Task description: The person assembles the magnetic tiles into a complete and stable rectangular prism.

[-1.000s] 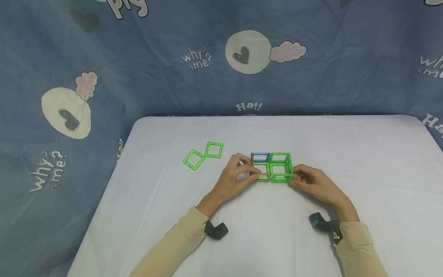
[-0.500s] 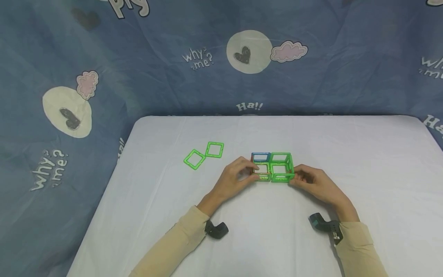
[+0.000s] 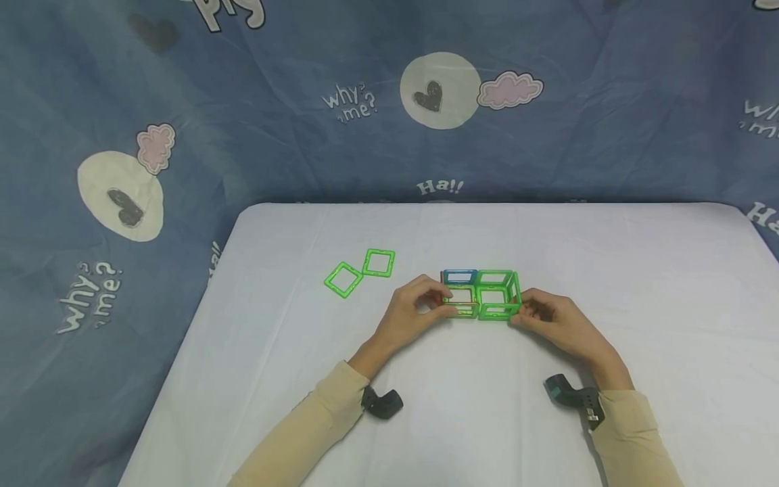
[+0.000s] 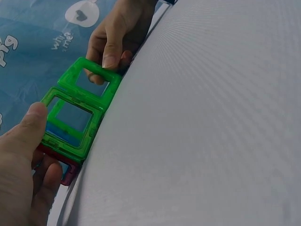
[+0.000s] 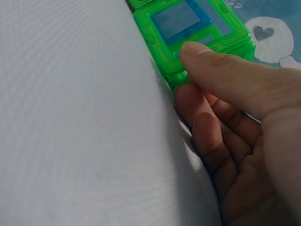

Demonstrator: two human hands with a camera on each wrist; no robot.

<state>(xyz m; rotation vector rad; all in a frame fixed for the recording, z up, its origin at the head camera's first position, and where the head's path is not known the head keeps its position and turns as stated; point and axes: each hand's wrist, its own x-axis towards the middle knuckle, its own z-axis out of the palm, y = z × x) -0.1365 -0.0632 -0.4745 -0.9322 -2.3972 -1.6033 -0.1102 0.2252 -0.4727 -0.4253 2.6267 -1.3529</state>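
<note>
An open-framed block of magnetic tiles (image 3: 496, 317), two cells wide, stands on the white table. Most of its square frames are green, with a blue tile (image 3: 460, 272) at the back left and a red tile (image 4: 55, 153) on the left end. My left hand (image 3: 404, 310) holds that left end, thumb on the green front tile and fingers by the red one. At the other end, my right hand (image 3: 556, 321) pinches the green right-hand cell. Its thumb (image 5: 207, 59) lies over the front frame, and curled fingers sit low at the side.
Two loose green square tiles, one upright (image 3: 368, 262) and one turned like a diamond (image 3: 335, 289), lie corner to corner left of the block. A blue printed cloth (image 3: 292, 155) hangs behind the table (image 3: 426, 419).
The left index finger has drawn back slightly from over the front-left cell. The block's right side tile now leans a little outward at the right hand; both arms stay nearly still.
</note>
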